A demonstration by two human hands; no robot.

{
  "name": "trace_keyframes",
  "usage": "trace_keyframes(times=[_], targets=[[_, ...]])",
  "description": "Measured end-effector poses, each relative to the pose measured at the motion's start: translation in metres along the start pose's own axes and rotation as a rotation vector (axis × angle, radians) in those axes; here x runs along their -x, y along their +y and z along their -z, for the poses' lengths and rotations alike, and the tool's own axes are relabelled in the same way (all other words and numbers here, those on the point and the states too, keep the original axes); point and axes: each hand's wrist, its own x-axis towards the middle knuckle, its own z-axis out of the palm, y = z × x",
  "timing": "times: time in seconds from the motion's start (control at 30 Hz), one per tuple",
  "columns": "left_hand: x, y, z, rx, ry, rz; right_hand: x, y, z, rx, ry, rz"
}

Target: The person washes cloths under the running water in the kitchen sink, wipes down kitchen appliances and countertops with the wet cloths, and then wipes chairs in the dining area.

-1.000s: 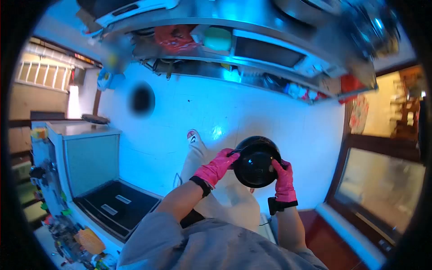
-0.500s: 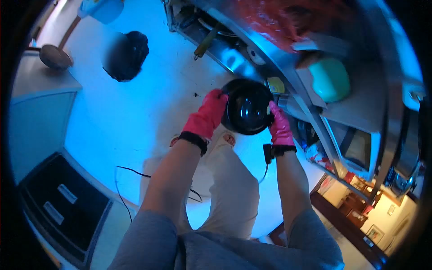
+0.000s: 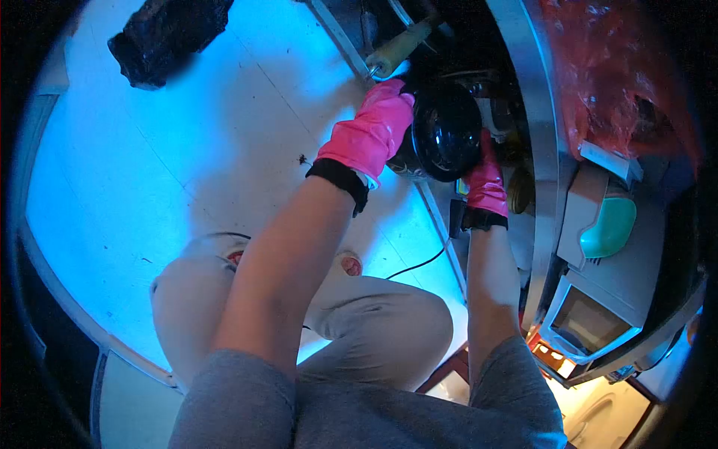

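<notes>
I hold a glossy, round black pot [image 3: 446,135] out in front of me, tilted, at the opening of a low cabinet [image 3: 441,217]. My left hand [image 3: 376,123], in a pink rubber glove, is closed on its left edge. On the opposite side my right hand [image 3: 487,178], gloved the same way, grips the rim, its fingers partly hidden behind the pot. Just above my left hand, a wooden-handled utensil [image 3: 400,52] sticks out of the cabinet. Dark cookware inside is partly covered by the pot.
A counter edge [image 3: 550,172] runs along the right, bearing a red plastic bag [image 3: 613,82], a green container [image 3: 609,228] and a microwave-like appliance [image 3: 591,318]. A black bag [image 3: 168,41] lies on the pale floor [image 3: 187,135]. A thin cable [image 3: 419,266] hangs from my right wrist.
I have crouched lower, knees bent, closer to the cabinet. Both hands have carried the pot from over the floor up and right into the cabinet's opening, tilting it.
</notes>
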Motion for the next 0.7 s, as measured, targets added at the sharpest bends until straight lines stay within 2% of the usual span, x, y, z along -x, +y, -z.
trace_keyframes(times=[0.03,0.1,0.2,0.27,0.33,0.37,0.43,0.47,0.53,0.57,0.63,0.7], targets=[[-0.001,0.002,0.0,0.015,0.006,0.015,-0.008,0.0,0.004,0.019,0.006,-0.008],[-0.006,0.009,0.002,0.001,-0.025,-0.061,-0.026,-0.001,0.019,0.174,-0.053,0.129],[-0.008,0.014,0.003,0.075,-0.012,-0.042,-0.02,-0.003,0.006,0.049,-0.05,0.052],[-0.003,0.008,-0.007,0.111,-0.008,-0.031,-0.033,0.001,0.021,0.095,-0.059,0.093],[0.014,0.002,-0.02,0.093,0.225,-0.324,-0.048,-0.003,0.034,0.133,-0.073,0.137],[0.025,0.003,-0.026,0.094,0.225,-0.315,-0.052,-0.009,0.039,0.168,-0.045,0.101],[0.044,0.01,-0.041,-0.047,0.395,-0.054,-0.047,-0.011,0.032,0.201,-0.021,0.064],[0.052,0.009,-0.055,-0.037,0.279,0.14,-0.024,-0.012,0.007,0.567,0.067,0.248],[0.052,0.016,-0.06,-0.063,0.247,0.171,-0.034,-0.013,0.022,0.92,0.162,0.437],[0.052,0.019,-0.063,-0.082,0.214,0.216,-0.065,-0.014,0.073,1.166,0.194,0.463],[0.043,0.022,-0.065,-0.099,0.199,0.205,-0.071,-0.018,0.086,1.402,0.23,0.486],[0.034,0.027,-0.062,-0.101,0.165,0.255,-0.035,-0.027,0.027,1.995,0.519,0.368]])
